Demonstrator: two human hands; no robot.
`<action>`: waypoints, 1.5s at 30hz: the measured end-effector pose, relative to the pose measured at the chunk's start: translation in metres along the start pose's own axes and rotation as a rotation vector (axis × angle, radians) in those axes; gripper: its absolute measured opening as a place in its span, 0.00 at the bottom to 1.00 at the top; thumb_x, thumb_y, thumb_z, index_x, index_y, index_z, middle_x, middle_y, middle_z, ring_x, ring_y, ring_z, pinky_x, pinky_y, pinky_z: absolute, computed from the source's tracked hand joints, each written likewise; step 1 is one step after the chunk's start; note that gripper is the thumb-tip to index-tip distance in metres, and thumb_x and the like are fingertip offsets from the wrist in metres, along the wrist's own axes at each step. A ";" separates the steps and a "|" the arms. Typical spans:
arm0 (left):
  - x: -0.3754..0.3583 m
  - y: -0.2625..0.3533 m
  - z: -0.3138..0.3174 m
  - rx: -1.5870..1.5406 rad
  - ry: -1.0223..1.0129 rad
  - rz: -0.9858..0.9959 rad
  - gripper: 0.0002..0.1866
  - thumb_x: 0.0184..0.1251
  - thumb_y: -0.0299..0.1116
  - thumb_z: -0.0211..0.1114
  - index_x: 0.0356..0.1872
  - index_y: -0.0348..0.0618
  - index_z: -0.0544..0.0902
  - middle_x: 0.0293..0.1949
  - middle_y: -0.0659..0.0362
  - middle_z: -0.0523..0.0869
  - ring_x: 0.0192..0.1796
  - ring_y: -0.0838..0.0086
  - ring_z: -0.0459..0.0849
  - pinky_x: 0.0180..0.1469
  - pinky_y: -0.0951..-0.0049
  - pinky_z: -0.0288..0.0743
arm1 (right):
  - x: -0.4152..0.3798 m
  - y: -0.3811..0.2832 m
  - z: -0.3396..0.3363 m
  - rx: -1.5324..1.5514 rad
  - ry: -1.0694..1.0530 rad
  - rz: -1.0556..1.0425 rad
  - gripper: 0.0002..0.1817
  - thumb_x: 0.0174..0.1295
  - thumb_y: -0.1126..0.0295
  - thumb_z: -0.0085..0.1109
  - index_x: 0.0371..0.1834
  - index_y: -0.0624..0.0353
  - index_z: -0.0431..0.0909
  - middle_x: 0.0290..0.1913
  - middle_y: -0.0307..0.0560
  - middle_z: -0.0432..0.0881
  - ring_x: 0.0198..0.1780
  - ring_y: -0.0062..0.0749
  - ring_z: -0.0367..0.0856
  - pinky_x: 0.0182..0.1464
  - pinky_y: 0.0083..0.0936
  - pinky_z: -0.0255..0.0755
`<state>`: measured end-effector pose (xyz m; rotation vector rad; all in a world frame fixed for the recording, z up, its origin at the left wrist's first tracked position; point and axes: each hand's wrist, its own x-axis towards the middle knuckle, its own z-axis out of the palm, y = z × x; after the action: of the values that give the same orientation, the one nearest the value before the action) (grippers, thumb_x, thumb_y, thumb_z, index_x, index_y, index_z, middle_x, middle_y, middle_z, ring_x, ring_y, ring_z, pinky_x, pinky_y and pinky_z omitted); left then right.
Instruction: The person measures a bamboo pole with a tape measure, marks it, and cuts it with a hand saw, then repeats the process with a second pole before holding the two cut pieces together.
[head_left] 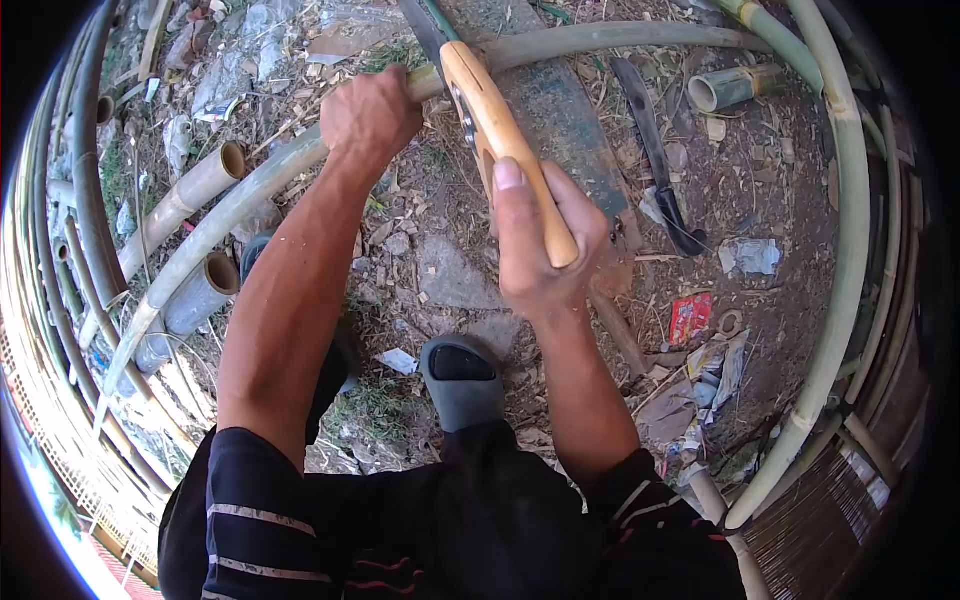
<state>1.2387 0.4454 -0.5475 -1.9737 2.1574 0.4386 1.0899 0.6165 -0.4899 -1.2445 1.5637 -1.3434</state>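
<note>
My right hand (548,225) is wrapped round the light wooden handle of a hand saw (485,100). Its dark blade (425,28) runs up past the top edge of the view and crosses over a long bamboo pole (245,197). Just left of the blade, my left hand (368,115) grips that pole from above with closed fingers. The pole slants from the lower left, passes under the saw and curves on to the upper right. Whether the blade has cut into the bamboo cannot be made out.
A machete (650,135) with a black handle lies on the ground at right, near a short bamboo piece (735,88). Cut bamboo lengths (180,205) lie at left. A long bamboo pole (850,220) arches down the right side. Litter and a red wrapper (690,318) dot the soil.
</note>
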 end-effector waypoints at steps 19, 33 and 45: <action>-0.004 -0.006 -0.004 -0.037 -0.043 -0.014 0.15 0.70 0.36 0.63 0.55 0.48 0.88 0.37 0.47 0.93 0.41 0.54 0.94 0.46 0.53 0.86 | -0.084 0.010 -0.045 -0.020 -0.038 0.014 0.15 0.71 0.65 0.60 0.32 0.69 0.78 0.22 0.47 0.79 0.20 0.30 0.78 0.24 0.27 0.70; -0.017 -0.008 -0.003 -0.023 -0.068 -0.001 0.15 0.70 0.37 0.64 0.54 0.50 0.87 0.39 0.48 0.93 0.41 0.57 0.93 0.48 0.55 0.86 | -0.046 0.019 -0.018 -0.020 -0.042 -0.062 0.11 0.70 0.72 0.63 0.29 0.65 0.78 0.19 0.40 0.75 0.18 0.26 0.73 0.22 0.27 0.64; -0.017 -0.007 0.006 -0.028 0.050 -0.048 0.16 0.71 0.44 0.64 0.52 0.50 0.88 0.40 0.45 0.93 0.45 0.51 0.94 0.51 0.51 0.84 | 0.000 0.011 0.010 0.060 -0.012 -0.044 0.15 0.70 0.71 0.64 0.26 0.62 0.72 0.17 0.39 0.70 0.16 0.23 0.71 0.20 0.29 0.60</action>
<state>1.2468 0.4630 -0.5482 -2.0680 2.1393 0.4184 1.0967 0.6142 -0.5025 -1.2545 1.4849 -1.3973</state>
